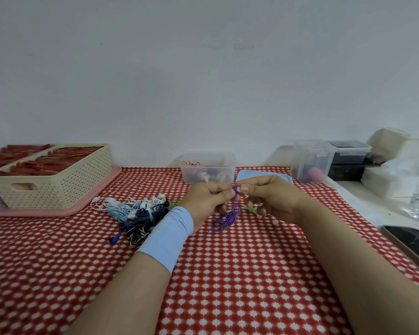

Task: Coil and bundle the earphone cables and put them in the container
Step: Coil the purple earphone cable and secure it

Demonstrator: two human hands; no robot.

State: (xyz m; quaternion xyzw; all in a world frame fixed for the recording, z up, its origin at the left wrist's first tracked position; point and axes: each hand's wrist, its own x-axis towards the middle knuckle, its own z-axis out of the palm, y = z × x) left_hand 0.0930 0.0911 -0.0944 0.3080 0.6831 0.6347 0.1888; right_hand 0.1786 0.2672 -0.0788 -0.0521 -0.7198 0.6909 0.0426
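From my station I read this as the middle of the bundling step. Both hands are up over the bench [228, 274] at the centre of view. The left hand [208, 199] and the right hand [269, 199] meet thumb to thumb, each grip narrow and pinched on the top end of the purple earphone cable [229, 217]. The cable hangs below them in a partly wound coil, with loose loops trailing onto the cloth at six o'clock from the fingers.

The clear container [208, 170] stands just beyond the hands at twelve o'clock, open, with a few bundles already inside. Its blue lid [264, 176] lies beside it at one o'clock. A pile of earphones [136, 213], white, pale blue and dark, waits at nine o'clock from the left wrist, and a green cable [250, 209] shows under the right hand.

As I judge it, the next move calls for taking up the slack loops and wrapping the free end tightly round the coil. One grip must hold the coil steady throughout, or it will spring apart before it reaches the container.
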